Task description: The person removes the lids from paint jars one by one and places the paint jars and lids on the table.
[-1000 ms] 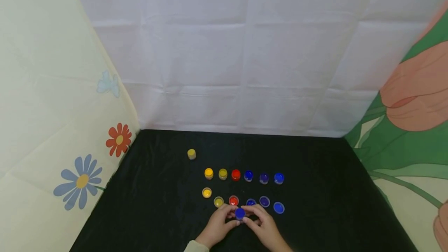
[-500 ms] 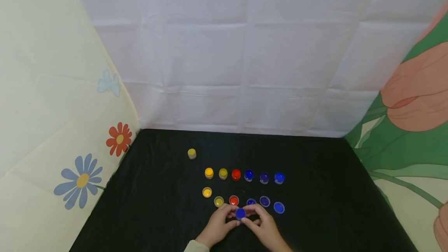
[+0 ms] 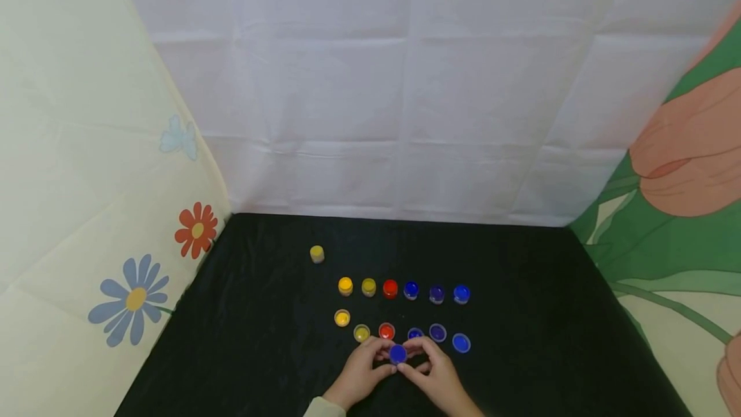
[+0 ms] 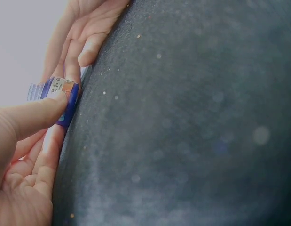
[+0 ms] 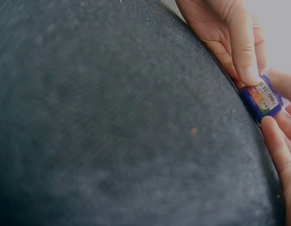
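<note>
A small blue paint jar (image 3: 397,354) is held between my two hands, low in the head view, its blue top facing up. My left hand (image 3: 360,375) pinches it from the left, the thumb lying on its printed label (image 4: 58,87) in the left wrist view. From the other side my right hand (image 3: 438,378) grips the same jar, thumb at the near side and fingers behind. The right wrist view shows the label (image 5: 267,96) between the fingertips of both hands. Whether the jar touches the cloth cannot be told.
Beyond the hands stands a row of paint jars, including a red jar (image 3: 390,289). Nearer lie several shallow round lids, such as a blue lid (image 3: 461,343); one is partly behind my right fingers. A yellow jar (image 3: 316,254) stands far left on the black cloth (image 3: 538,314).
My right thumb has shifted slightly left along the near side of the blue paint jar. The left hand and everything on the cloth look the same.
</note>
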`<action>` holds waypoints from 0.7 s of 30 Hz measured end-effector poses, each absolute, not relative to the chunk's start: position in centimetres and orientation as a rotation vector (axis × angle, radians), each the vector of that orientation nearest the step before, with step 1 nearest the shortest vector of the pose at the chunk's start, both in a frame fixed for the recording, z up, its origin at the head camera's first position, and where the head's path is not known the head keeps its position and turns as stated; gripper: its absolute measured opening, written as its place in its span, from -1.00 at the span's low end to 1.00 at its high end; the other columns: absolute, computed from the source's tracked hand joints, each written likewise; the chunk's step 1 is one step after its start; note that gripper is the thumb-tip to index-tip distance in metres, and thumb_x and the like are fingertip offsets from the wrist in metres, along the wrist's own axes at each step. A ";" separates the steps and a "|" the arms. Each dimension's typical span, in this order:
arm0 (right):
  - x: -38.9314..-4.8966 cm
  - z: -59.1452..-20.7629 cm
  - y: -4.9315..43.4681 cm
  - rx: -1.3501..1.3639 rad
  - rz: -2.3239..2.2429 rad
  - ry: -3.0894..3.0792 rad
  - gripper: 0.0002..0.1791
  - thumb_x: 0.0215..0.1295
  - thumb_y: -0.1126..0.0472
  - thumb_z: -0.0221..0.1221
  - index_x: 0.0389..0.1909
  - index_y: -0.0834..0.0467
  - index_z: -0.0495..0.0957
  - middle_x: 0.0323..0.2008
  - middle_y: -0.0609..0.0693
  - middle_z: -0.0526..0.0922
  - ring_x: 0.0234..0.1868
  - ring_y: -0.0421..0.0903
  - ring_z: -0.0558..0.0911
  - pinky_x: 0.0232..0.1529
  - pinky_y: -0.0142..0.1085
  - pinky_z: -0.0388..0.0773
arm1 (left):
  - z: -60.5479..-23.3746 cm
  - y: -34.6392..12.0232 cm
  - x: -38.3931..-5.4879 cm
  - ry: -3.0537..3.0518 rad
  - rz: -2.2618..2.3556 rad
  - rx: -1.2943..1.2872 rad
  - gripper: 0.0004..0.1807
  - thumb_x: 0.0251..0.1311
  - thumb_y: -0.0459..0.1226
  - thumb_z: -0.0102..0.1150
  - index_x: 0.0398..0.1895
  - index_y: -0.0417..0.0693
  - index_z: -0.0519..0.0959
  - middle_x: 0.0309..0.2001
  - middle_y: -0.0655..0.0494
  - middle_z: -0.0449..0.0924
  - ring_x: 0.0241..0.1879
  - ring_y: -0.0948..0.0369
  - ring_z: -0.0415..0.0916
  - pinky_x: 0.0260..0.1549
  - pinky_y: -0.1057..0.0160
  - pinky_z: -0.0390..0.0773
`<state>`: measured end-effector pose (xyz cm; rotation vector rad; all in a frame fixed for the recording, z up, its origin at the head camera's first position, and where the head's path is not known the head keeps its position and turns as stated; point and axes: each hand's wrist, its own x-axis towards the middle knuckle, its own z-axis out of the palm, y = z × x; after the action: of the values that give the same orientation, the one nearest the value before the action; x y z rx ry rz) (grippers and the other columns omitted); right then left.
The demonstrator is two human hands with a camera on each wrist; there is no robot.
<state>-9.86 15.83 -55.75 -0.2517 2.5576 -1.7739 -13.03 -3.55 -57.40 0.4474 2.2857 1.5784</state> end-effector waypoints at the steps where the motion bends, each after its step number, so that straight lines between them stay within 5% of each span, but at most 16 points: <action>1: -9.9 -55.7 15.8 -0.235 -1.769 2.554 -0.65 0.21 0.26 0.43 -0.03 0.20 0.57 -0.10 0.07 0.62 -0.14 -0.13 0.63 -0.33 -0.34 0.64 | -57.4 -3.6 -13.0 2.286 1.578 0.446 -0.71 0.22 -0.33 0.40 0.01 0.01 0.63 -0.19 0.31 0.48 -0.19 0.40 0.47 -0.10 0.34 0.55; 12: -9.8 -55.9 15.9 -0.310 -1.768 2.580 -0.70 0.34 0.24 0.32 0.07 0.15 0.64 -0.10 0.03 0.60 -0.13 -0.17 0.60 -0.35 -0.36 0.62 | -57.7 -3.5 -13.2 2.298 1.574 0.446 -0.68 0.23 -0.30 0.40 0.04 0.01 0.63 -0.17 0.32 0.49 -0.19 0.40 0.48 -0.10 0.33 0.56; 21: -9.8 -55.8 15.9 -0.283 -1.772 2.558 -0.60 0.20 0.26 0.44 0.02 0.19 0.56 -0.08 0.07 0.62 -0.12 -0.13 0.63 -0.34 -0.34 0.65 | -57.6 -3.6 -13.1 2.303 1.569 0.465 -0.70 0.23 -0.31 0.40 0.02 0.00 0.63 -0.18 0.33 0.49 -0.18 0.41 0.48 -0.10 0.34 0.56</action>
<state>-9.83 15.87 -55.82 -0.2832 2.5581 -1.7717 -13.07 -3.58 -57.64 0.4653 2.3032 1.5687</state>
